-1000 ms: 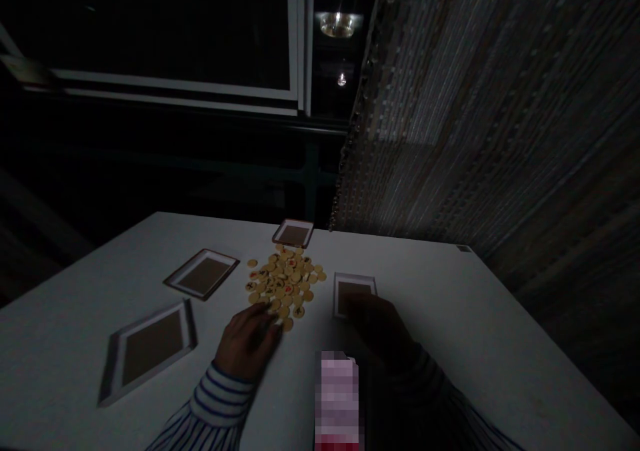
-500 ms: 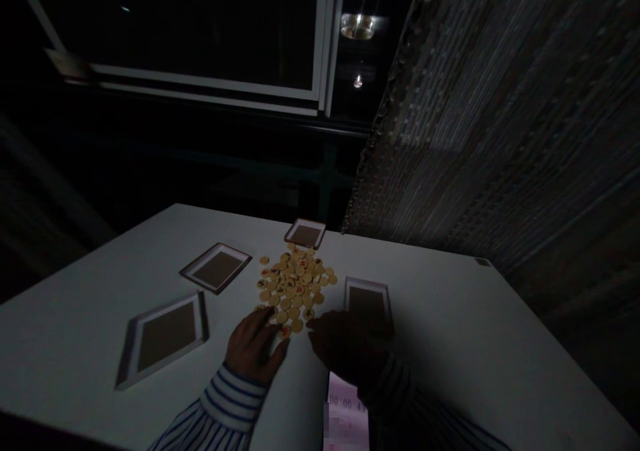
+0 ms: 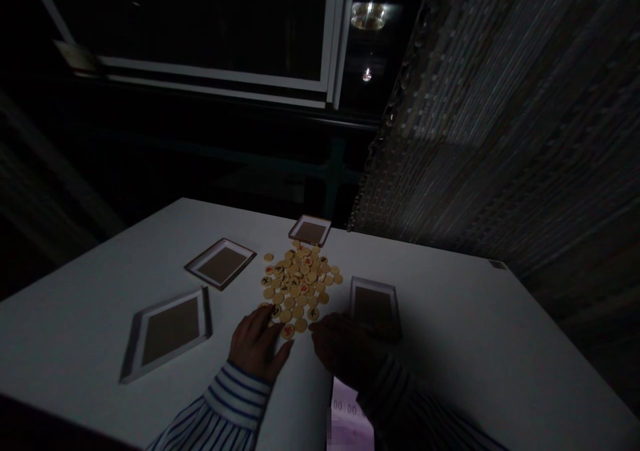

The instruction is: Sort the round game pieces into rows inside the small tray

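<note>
A heap of small round yellow game pieces (image 3: 299, 282) with red and black marks lies on the white table (image 3: 475, 344). My left hand (image 3: 257, 348) rests flat at the near edge of the heap, fingers stretched onto the nearest pieces. My right hand (image 3: 345, 354) is in deep shadow just right of it, fingers reaching toward the same near pieces; its fingers are too dark to read. Both arms wear striped sleeves.
Several shallow square trays with brown insides ring the heap: near left (image 3: 167, 331), left (image 3: 220, 263), far (image 3: 311, 230), right (image 3: 374, 304). A lit screen (image 3: 350, 418) glows by my right wrist. A beaded curtain (image 3: 500, 118) hangs behind; a dark window is at the back.
My right hand has moved left from the right tray to the near edge of the heap. My left hand has stayed on the near pieces. The view has shifted slightly.
</note>
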### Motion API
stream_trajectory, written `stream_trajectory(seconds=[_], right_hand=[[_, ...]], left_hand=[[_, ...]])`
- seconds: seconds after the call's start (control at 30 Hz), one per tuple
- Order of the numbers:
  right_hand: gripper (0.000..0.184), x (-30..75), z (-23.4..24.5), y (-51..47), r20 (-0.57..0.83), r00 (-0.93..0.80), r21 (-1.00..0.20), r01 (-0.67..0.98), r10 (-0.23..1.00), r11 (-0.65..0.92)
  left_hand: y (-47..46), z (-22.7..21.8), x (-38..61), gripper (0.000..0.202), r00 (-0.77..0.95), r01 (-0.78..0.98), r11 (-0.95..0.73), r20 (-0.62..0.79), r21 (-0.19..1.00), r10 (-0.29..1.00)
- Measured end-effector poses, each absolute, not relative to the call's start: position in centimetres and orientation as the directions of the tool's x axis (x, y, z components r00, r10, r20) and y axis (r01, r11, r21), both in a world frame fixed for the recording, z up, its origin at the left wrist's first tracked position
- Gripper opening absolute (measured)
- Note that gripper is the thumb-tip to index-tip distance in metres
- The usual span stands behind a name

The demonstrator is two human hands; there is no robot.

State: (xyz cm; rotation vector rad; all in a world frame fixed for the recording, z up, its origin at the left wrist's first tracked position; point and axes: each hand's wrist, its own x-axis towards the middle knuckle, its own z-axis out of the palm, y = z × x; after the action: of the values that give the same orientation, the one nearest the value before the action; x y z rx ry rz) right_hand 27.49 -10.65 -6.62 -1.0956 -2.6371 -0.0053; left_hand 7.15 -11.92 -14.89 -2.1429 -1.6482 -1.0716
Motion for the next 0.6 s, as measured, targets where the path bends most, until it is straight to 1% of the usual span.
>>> stream_trajectory(seconds=[0.27,0.5,0.6], right_hand=[[0.018,27.34,-6.48,-10.78,0.242,-0.698,-0.096,0.674,0.674,0.733],[0.018,27.34,-6.44,-10.77,0.224,-0.702,-0.124,0.667,0.676,0.735],[0.017,27.34,-6.44,-10.76,0.223,-0.698,-0.135,0.669,0.68,0.731]], left_hand=[[-11.69,-14.94,7.23,0.02,0.111,0.921,-0.339,0.706,0.191,0.699],[-11.44,-15.07,6.95,0.018,0.153,0.923,-0.358,0.719,0.141,0.678],[-11.41,-15.15,6.85,0.02,0.177,0.911,-0.388,0.717,0.139,0.674]])
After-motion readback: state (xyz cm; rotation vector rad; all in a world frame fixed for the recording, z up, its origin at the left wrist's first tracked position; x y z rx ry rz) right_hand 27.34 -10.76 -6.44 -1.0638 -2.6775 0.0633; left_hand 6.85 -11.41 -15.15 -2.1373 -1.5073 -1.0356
